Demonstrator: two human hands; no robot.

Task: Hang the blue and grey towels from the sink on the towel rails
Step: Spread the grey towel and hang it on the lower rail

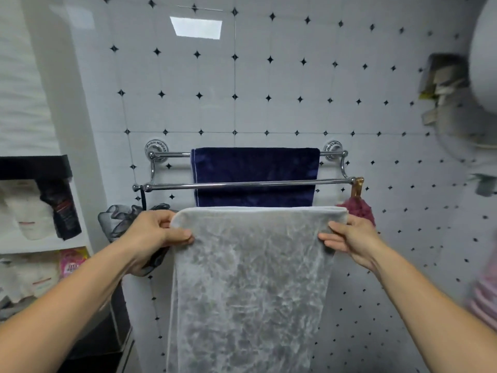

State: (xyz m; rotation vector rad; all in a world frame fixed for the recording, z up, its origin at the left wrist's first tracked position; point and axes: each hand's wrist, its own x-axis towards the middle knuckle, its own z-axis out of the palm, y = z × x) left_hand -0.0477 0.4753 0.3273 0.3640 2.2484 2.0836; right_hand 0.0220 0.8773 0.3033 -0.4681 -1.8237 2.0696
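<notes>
A dark blue towel (255, 168) hangs over the back rail (172, 154) of a chrome double towel rack on the tiled wall. The front rail (242, 184) crosses in front of it and is bare. Just below that rail I hold a grey towel (250, 278) spread flat, its folded top edge level and its length hanging down out of view. My left hand (158, 232) pinches its top left corner. My right hand (349, 238) pinches its top right corner.
A dark mesh sponge (118, 219) hangs from the front rail's left end, behind my left hand. A maroon pouf (357, 208) hangs on a clip at the right end. Shelves with bottles (53, 208) stand at the left. Blurred white fittings (481, 63) fill the upper right.
</notes>
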